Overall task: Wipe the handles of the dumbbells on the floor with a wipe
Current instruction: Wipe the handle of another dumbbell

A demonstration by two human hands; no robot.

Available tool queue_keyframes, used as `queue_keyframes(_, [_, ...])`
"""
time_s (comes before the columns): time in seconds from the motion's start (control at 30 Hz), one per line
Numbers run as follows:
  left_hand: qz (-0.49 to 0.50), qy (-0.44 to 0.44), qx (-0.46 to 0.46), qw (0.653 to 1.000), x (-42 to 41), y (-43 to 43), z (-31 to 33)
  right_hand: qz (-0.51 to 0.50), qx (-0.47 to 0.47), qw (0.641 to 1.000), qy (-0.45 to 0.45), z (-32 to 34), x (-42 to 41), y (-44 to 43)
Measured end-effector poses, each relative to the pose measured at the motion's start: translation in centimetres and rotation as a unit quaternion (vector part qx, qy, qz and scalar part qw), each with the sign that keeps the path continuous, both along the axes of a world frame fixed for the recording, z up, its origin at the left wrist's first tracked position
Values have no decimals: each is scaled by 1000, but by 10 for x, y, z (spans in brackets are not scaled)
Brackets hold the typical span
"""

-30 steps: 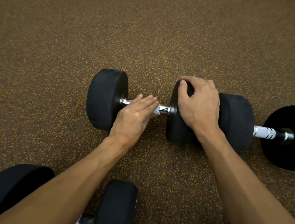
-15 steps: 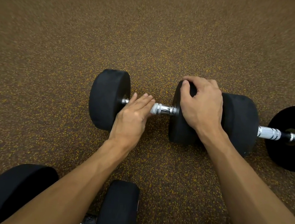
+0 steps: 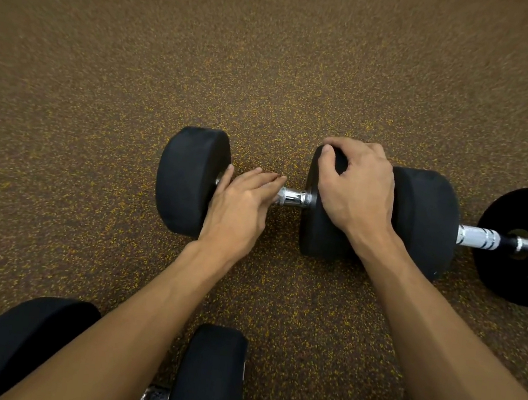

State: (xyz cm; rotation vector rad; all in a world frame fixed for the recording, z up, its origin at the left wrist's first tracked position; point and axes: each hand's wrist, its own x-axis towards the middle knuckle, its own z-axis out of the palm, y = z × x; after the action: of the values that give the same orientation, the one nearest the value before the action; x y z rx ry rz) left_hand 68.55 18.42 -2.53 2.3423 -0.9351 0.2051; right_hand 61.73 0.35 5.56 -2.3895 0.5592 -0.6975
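A black dumbbell lies across the speckled floor; its left head (image 3: 188, 184) and right head (image 3: 314, 236) are joined by a chrome handle (image 3: 293, 197). My left hand (image 3: 238, 206) lies flat over the left part of that handle, fingers straight, thumb against the left head. The white wipe is hidden beneath the hand. My right hand (image 3: 357, 188) curls over the top of the right head and grips it. Only a short chrome stretch shows between my hands.
A second dumbbell (image 3: 423, 219) lies end to end on the right, its handle (image 3: 477, 237) bare. A third dumbbell (image 3: 211, 376) lies close to me under my left forearm. Brown rubber floor (image 3: 272, 68) stretches beyond.
My left hand has slid left along the handle toward the left head, uncovering more chrome and hiding the wipe. My right hand has kept its grip on the right head.
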Motion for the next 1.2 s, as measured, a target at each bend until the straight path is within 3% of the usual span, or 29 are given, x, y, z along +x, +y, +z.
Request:
queue_keyframes(0.17, [0, 11, 25, 1000, 1, 1, 10, 0, 5, 1000, 2, 0, 1, 0])
queue_keyframes(0.4, [15, 115, -90, 989, -6, 4, 14, -4, 5, 1000, -1, -1, -1, 1])
queue_keyframes(0.63, [21, 26, -6, 999, -14, -7, 17, -5, 4, 1000, -2, 0, -1, 1])
queue_keyframes(0.77, [65, -24, -16, 997, -14, 3, 10, -4, 9, 1000, -1, 0, 0, 0])
queue_keyframes(0.93, [32, 27, -25, 999, -16, -11, 12, -8, 20, 1000, -3, 0, -1, 1])
queue_keyframes(1.2, [45, 26, -43, 998, -12, -3, 19, -13, 31, 999, -15, 1, -1, 2])
